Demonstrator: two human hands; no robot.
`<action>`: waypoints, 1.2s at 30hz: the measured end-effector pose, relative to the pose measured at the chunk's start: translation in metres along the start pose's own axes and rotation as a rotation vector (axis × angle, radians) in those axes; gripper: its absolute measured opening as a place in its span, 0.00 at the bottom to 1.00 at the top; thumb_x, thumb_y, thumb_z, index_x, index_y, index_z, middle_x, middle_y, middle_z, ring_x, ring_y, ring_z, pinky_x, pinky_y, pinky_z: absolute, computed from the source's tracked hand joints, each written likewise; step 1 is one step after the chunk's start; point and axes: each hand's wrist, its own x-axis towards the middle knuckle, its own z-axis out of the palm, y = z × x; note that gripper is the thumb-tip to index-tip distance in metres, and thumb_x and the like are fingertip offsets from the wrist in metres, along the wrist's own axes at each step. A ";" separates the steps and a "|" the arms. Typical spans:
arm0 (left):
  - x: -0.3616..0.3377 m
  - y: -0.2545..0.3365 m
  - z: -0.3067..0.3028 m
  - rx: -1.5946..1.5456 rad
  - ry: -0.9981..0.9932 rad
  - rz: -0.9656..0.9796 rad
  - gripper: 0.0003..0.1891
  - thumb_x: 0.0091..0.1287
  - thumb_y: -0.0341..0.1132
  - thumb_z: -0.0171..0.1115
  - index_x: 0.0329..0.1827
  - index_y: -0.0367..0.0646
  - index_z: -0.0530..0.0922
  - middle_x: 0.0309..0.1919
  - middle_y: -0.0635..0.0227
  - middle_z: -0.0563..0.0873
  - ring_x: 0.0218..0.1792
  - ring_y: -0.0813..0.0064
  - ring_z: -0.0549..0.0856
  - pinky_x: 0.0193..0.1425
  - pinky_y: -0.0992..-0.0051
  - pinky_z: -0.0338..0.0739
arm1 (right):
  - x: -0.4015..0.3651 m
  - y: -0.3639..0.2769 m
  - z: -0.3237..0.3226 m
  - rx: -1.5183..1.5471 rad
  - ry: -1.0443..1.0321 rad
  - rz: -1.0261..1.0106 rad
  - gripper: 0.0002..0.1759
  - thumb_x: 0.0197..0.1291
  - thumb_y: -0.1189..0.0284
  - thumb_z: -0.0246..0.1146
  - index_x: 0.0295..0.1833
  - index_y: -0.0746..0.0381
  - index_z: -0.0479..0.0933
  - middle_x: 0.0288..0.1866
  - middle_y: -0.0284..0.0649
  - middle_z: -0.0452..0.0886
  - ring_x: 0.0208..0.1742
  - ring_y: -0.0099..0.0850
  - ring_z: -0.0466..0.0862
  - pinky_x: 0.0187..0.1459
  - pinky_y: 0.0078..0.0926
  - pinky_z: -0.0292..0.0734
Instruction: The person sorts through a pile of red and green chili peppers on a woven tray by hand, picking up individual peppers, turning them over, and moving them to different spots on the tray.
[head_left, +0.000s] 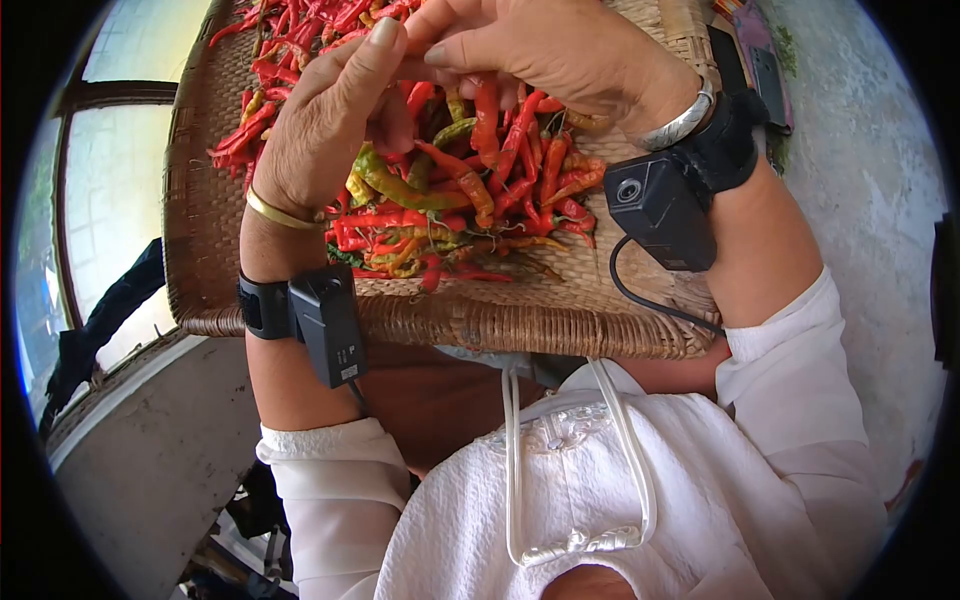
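Note:
My left hand (345, 105) is raised over the basket, its thumb up and its fingers curled toward my other hand. Whatever those fingers may grip is hidden. Close against it, my right hand (550, 55) has its thumb and fingers bent together. A red chili pepper (485, 125) hangs down from under the right fingers and appears held there. Below both hands lies a pile of chili peppers (400, 220), mostly red with some green, yellow and orange ones. They rest in a shallow woven basket (640, 285) with a thick wrapped rim.
Black camera units are strapped to my left wrist (328, 325) and right wrist (660, 205); a cable runs from the right one over the basket. A window (115, 200) stands at the left above a pale wall (140, 450). Grey floor (850, 200) lies to the right.

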 end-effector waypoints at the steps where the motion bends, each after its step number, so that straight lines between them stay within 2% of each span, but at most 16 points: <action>1: -0.001 -0.003 0.007 0.000 -0.004 -0.018 0.28 0.68 0.53 0.43 0.56 0.34 0.70 0.37 0.66 0.83 0.20 0.85 0.70 0.24 0.86 0.65 | -0.002 -0.011 -0.007 0.201 -0.004 0.025 0.14 0.54 0.74 0.58 0.46 0.67 0.73 0.28 0.37 0.77 0.26 0.24 0.78 0.25 0.20 0.73; 2: -0.005 -0.002 0.016 -0.042 0.010 0.025 0.24 0.69 0.49 0.46 0.54 0.35 0.71 0.35 0.66 0.83 0.20 0.87 0.70 0.23 0.87 0.64 | -0.003 -0.016 -0.011 0.402 -0.009 0.049 0.14 0.57 0.77 0.57 0.49 0.71 0.68 0.32 0.37 0.75 0.32 0.24 0.78 0.30 0.17 0.74; 3: -0.005 -0.002 0.022 -0.053 -0.014 0.011 0.22 0.68 0.46 0.48 0.52 0.35 0.73 0.33 0.67 0.83 0.19 0.88 0.70 0.22 0.87 0.63 | 0.004 -0.007 -0.007 0.470 0.112 0.016 0.11 0.56 0.79 0.55 0.46 0.71 0.69 0.30 0.38 0.75 0.27 0.23 0.76 0.24 0.15 0.73; 6: -0.004 -0.007 0.025 -0.097 -0.041 -0.010 0.16 0.68 0.42 0.51 0.47 0.37 0.75 0.27 0.71 0.82 0.19 0.89 0.70 0.22 0.89 0.62 | 0.004 0.000 -0.009 0.574 0.117 -0.027 0.09 0.56 0.79 0.56 0.43 0.70 0.70 0.30 0.37 0.75 0.25 0.22 0.76 0.25 0.16 0.73; 13: -0.008 -0.007 0.014 -0.127 -0.109 -0.074 0.11 0.66 0.39 0.54 0.36 0.41 0.78 0.20 0.76 0.78 0.18 0.90 0.70 0.21 0.89 0.60 | 0.001 -0.006 -0.014 0.489 0.265 0.013 0.07 0.58 0.75 0.56 0.41 0.65 0.71 0.29 0.33 0.76 0.25 0.19 0.75 0.23 0.13 0.71; 20: -0.014 -0.005 -0.028 -0.285 0.044 0.051 0.12 0.65 0.40 0.54 0.38 0.40 0.79 0.23 0.73 0.80 0.18 0.92 0.71 0.20 0.89 0.63 | -0.002 -0.010 -0.011 0.233 0.357 0.007 0.10 0.58 0.72 0.56 0.42 0.67 0.73 0.29 0.32 0.76 0.26 0.19 0.74 0.27 0.16 0.71; 22: -0.005 -0.015 -0.044 -0.408 0.156 0.140 0.12 0.65 0.39 0.55 0.42 0.39 0.79 0.25 0.72 0.81 0.18 0.92 0.71 0.21 0.90 0.64 | -0.004 -0.015 -0.008 0.043 0.165 0.001 0.10 0.58 0.72 0.57 0.40 0.69 0.73 0.27 0.33 0.75 0.27 0.19 0.74 0.28 0.16 0.71; 23: -0.001 -0.018 -0.053 -0.518 0.188 0.124 0.14 0.64 0.39 0.57 0.46 0.39 0.78 0.25 0.70 0.81 0.20 0.88 0.74 0.25 0.88 0.69 | 0.006 0.009 0.004 -0.264 0.226 0.005 0.13 0.51 0.69 0.60 0.41 0.64 0.78 0.24 0.39 0.79 0.25 0.26 0.80 0.24 0.25 0.74; 24: 0.003 -0.018 -0.055 -0.518 0.194 0.124 0.14 0.64 0.39 0.57 0.46 0.39 0.78 0.25 0.70 0.81 0.20 0.88 0.74 0.25 0.88 0.69 | 0.004 0.010 0.004 -0.490 0.168 -0.182 0.13 0.51 0.67 0.60 0.38 0.64 0.79 0.26 0.42 0.80 0.28 0.31 0.81 0.30 0.28 0.76; 26: 0.009 -0.018 -0.058 -0.490 0.312 0.207 0.15 0.69 0.34 0.48 0.54 0.35 0.72 0.40 0.63 0.80 0.33 0.84 0.79 0.31 0.89 0.73 | -0.004 0.011 0.013 -0.680 -0.018 -0.128 0.13 0.49 0.67 0.61 0.36 0.64 0.79 0.28 0.44 0.80 0.33 0.36 0.81 0.37 0.32 0.75; 27: 0.012 -0.023 -0.061 -0.436 0.367 0.227 0.17 0.68 0.34 0.49 0.56 0.35 0.70 0.46 0.61 0.79 0.42 0.78 0.81 0.41 0.84 0.76 | -0.006 0.012 0.017 -0.772 -0.100 -0.152 0.12 0.48 0.67 0.61 0.36 0.63 0.79 0.29 0.44 0.80 0.35 0.39 0.81 0.39 0.34 0.74; 30: 0.018 -0.034 -0.057 -0.062 0.464 0.157 0.18 0.67 0.34 0.51 0.58 0.35 0.69 0.47 0.61 0.79 0.44 0.77 0.80 0.44 0.82 0.75 | -0.015 0.011 0.032 -1.043 -0.336 0.000 0.11 0.46 0.71 0.63 0.34 0.65 0.74 0.29 0.47 0.78 0.36 0.41 0.80 0.36 0.35 0.74; 32: 0.016 -0.040 -0.046 0.009 0.458 0.115 0.19 0.66 0.36 0.53 0.57 0.35 0.70 0.44 0.65 0.80 0.42 0.79 0.80 0.43 0.83 0.74 | -0.018 0.013 0.039 -1.086 -0.317 -0.041 0.11 0.45 0.71 0.64 0.33 0.65 0.74 0.28 0.46 0.78 0.37 0.41 0.80 0.36 0.36 0.74; 34: 0.017 -0.041 -0.034 0.411 0.407 0.197 0.16 0.62 0.39 0.58 0.48 0.38 0.77 0.27 0.66 0.83 0.25 0.82 0.79 0.31 0.81 0.74 | -0.018 0.018 0.041 -1.128 -0.293 -0.080 0.11 0.44 0.72 0.65 0.33 0.65 0.73 0.28 0.46 0.77 0.37 0.42 0.80 0.36 0.37 0.75; 35: 0.014 -0.040 -0.028 0.570 0.411 0.182 0.17 0.60 0.39 0.60 0.50 0.40 0.76 0.30 0.61 0.84 0.30 0.74 0.82 0.35 0.74 0.76 | -0.017 0.021 0.041 -1.102 -0.251 -0.117 0.12 0.43 0.73 0.65 0.34 0.65 0.73 0.28 0.46 0.77 0.37 0.42 0.80 0.36 0.37 0.75; 36: 0.011 -0.029 -0.021 0.801 0.382 0.096 0.17 0.62 0.38 0.58 0.52 0.42 0.75 0.37 0.63 0.83 0.39 0.78 0.81 0.42 0.78 0.73 | -0.017 0.023 0.042 -1.075 -0.210 -0.154 0.14 0.43 0.73 0.66 0.35 0.65 0.72 0.28 0.46 0.78 0.36 0.42 0.80 0.36 0.38 0.76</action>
